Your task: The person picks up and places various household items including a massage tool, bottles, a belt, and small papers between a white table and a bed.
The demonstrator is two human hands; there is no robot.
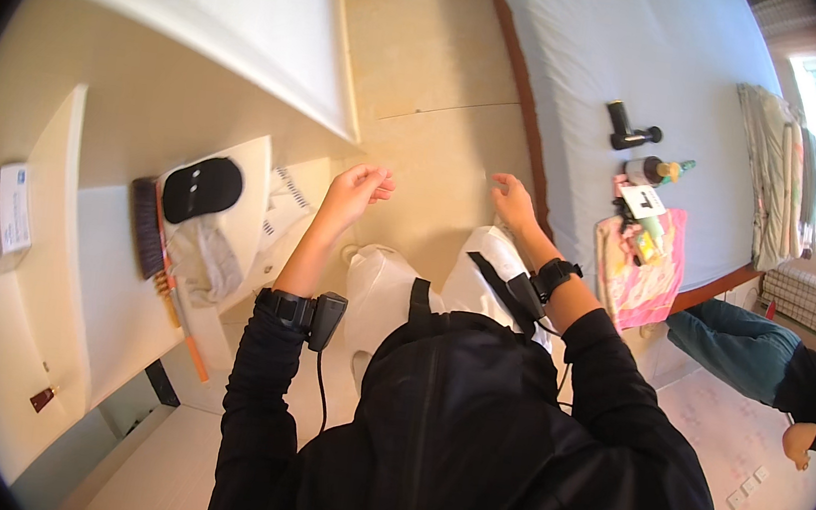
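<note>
My left hand [358, 193] hangs over the tiled floor [428, 144] with its fingers loosely bent and nothing visible in it. Across the gap, my right hand [514, 200] is beside the wooden edge of the bed [533, 148], also holding nothing that I can see. On the blue bed sheet [588, 64] near my right hand lie a black massage gun [626, 132] and a dark pump bottle [642, 170]. A pink patterned towel [612, 282] lies at the bed's corner, with a white card [642, 202] and several small bottles and packets by it.
White shelving [89, 234] at left holds a bristle brush [147, 229], a black oval item [202, 190], a grey cloth [207, 262] and a small box [12, 217]. Folded fabric [768, 175] lies near the window. Another person [765, 364] stands beyond the bed at right.
</note>
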